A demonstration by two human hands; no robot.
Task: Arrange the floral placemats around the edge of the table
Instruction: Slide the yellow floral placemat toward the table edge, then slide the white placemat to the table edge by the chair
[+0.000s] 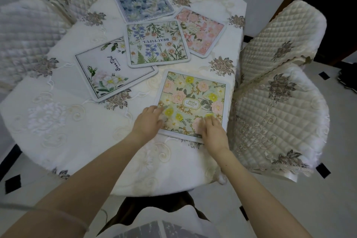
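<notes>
- Five floral placemats lie on the round bench, which is draped in a cream embroidered cloth.
- The garden placemat, pale green with pink and yellow blooms and a white border, sits at the bench's right edge, nearest the person; an oval label at its middle reads "GARDEN".
- The left hand lies flat, fingers spread, on that mat's near left corner; the right hand lies flat, fingers spread, on its near edge. Neither grips it.
- The white placemat, with white daisies and a thin dark frame line, lies towards the left of the bench, tilted; its script reads roughly "Beautiful".
- The botanical placemat, with blue and orange wildflowers, lies at the middle, its corner overlapping the white one; it reads "BEAUTIFUL", upside down from here.
- The pink placemat, all rose blossoms, lies towards the far right edge; its small central label is too small to read.
- The blue placemat, with hazy blue flowers, lies near the far edge.
- Quilted chairs stand around the bench.
</notes>
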